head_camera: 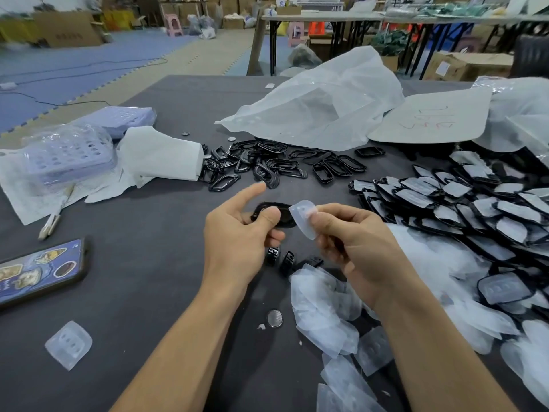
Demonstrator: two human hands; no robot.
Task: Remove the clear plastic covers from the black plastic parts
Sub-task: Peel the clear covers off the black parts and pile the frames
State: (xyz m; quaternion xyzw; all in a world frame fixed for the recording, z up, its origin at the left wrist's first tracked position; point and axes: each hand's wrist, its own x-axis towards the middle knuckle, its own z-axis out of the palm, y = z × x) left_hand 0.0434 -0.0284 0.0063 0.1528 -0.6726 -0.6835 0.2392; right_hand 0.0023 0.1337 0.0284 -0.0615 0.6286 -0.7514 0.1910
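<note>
Part [267, 206] half behind left hand [234, 233], cover [303, 220]

Left hand [237, 236] pinches black part [285, 218], index straight; right hand [353, 242] pinches clear cover [303, 217]; forearms bare, converging.

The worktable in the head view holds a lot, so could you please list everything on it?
held black part: one, black, in left grip.
held clear cover: one, clear, pinched in right grip.
bare black frames: many, black, piled centre back.
covered black parts: many, black with clear covers, stacked right.
removed covers: many, clear, heaped near right.
lone cover: one, clear, near left.
phone: one, blue stickered case, left edge.
coin cell: one, silver, beside the removed covers.
plastic bag: one, translucent white, back centre.
table: one, dark grey, under everything.
left grip: one, bare hand, holds the held black part.
right grip: one, bare hand, pinches the held clear cover.
</note>
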